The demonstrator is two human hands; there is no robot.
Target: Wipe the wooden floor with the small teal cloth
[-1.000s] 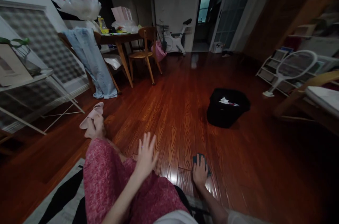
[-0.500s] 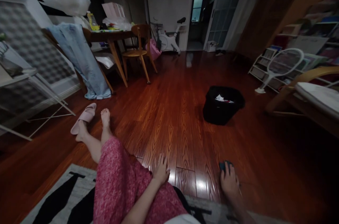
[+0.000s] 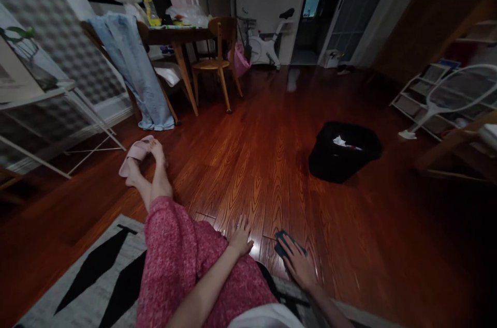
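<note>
My left hand (image 3: 241,237) lies flat with its fingers spread, at the edge of the pink trousers on my leg (image 3: 217,266), its fingertips over the wooden floor. Nothing is in it. To its right, my right hand (image 3: 298,262) presses down on a small dark teal pad, perhaps a folded cloth (image 3: 280,248), flat on the floor. My fingers stretch across the top of it and hide much of it. Farther forward stands a black bin (image 3: 334,162) with white scraps inside, out of reach of both hands.
A grey and black patterned rug (image 3: 93,266) lies under me. One pink slipper (image 3: 136,154) is at my feet. A wooden chair (image 3: 217,64) and a cluttered table (image 3: 171,35) stand ahead left, with jeans (image 3: 132,69) draped nearby. At right are a white racket (image 3: 438,100) and shelves.
My right hand has slid left across the floor with the dark pad, closer to my left hand. My left hand stays by my leg. My bare foot has moved against the slipper.
</note>
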